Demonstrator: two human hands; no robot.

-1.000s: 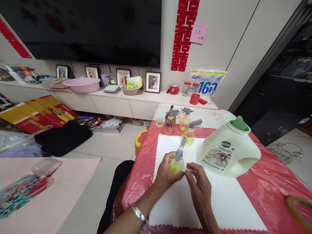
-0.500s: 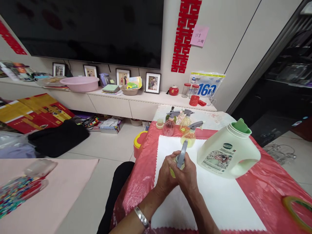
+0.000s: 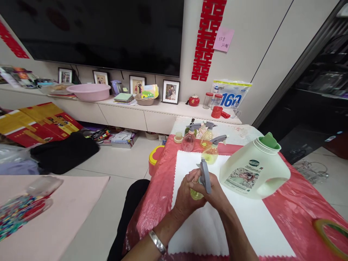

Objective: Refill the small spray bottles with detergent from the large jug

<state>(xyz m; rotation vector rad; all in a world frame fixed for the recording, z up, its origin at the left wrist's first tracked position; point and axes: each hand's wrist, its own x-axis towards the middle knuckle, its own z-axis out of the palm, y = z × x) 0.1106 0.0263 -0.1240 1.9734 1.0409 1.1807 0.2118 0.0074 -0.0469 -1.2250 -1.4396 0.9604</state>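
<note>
Both forearms (image 3: pixel 236 228) are stretched forward and angled inward; the left hand (image 3: pixel 186 194) and right hand (image 3: pixel 218 191) are held together, touching, with fingers curled and the right thumb laid leftward.

pale wall (image 3: pixel 252 32), black television (image 3: pixel 108 32), light tiled floor (image 3: pixel 111 188), low cabinet (image 3: pixel 119 114)

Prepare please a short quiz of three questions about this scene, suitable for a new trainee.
1. True or false: the left hand and the right hand both grip one spray bottle.
2. Choose: what stands just to the right of the two hands? A) basin B) jug C) television
3. Fill in: the bracelet is worn on the ___ side.

Key: 1. True. 2. B. 3. Left.
</note>
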